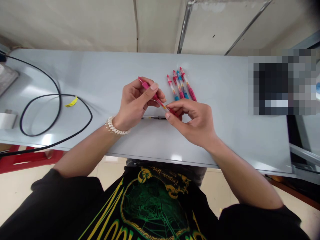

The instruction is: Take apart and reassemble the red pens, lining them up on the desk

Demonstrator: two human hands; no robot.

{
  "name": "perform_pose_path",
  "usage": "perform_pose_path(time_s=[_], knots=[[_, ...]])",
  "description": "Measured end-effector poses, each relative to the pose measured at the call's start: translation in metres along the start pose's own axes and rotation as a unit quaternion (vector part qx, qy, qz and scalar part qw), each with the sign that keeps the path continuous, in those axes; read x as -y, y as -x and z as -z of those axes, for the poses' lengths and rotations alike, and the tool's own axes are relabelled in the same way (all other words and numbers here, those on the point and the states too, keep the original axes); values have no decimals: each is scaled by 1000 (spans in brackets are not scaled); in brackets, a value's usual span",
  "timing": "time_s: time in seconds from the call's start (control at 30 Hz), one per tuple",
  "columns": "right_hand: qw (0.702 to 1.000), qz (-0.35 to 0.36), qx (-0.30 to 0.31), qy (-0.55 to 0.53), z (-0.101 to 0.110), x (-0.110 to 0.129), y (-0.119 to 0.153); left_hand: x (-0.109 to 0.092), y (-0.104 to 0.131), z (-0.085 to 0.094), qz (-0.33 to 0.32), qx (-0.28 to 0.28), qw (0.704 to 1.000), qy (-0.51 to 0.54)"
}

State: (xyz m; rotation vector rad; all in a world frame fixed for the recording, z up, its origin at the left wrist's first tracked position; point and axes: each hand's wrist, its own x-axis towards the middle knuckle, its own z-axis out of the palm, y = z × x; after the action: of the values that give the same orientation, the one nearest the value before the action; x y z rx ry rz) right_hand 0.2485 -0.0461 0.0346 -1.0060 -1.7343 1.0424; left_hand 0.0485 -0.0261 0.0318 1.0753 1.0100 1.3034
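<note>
Both hands are closed on one pink pen, tilted down to the right above the table. My left hand grips its pink upper part between thumb and fingers. At the lower right end, my right hand pinches the pen with thumb and fingertips. Beneath the hands lies a thin dark and clear rod, like a pen refill, its right end hidden behind my right hand. Just beyond my right hand several pink and blue pens rest side by side.
A black cable with a yellow tag loops across the left of the grey table. A white charger-like block sits at the left edge. At the far right is a blurred-out dark object. A wall stands behind the table.
</note>
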Motion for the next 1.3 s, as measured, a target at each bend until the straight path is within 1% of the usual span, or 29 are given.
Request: perform_pose_path(time_s=[0.27, 0.67, 0.87, 1.07, 1.3], knots=[[1000, -1, 3, 0, 0, 1, 1, 0, 0, -1, 1, -3, 1000, -5], [1000, 11, -2, -6, 1, 4, 1, 3, -3, 1, -19, 28, 999, 7], [1000, 17, -8, 4, 1, 6, 1, 2, -1, 0, -26, 41, 998, 36], [1000, 21, -6, 5, 1, 6, 2, 2, -1, 1, 1, 14, 1000, -21], [1000, 19, -7, 4, 1, 7, 2, 2, -1, 1, 13, 2, 999, -45]])
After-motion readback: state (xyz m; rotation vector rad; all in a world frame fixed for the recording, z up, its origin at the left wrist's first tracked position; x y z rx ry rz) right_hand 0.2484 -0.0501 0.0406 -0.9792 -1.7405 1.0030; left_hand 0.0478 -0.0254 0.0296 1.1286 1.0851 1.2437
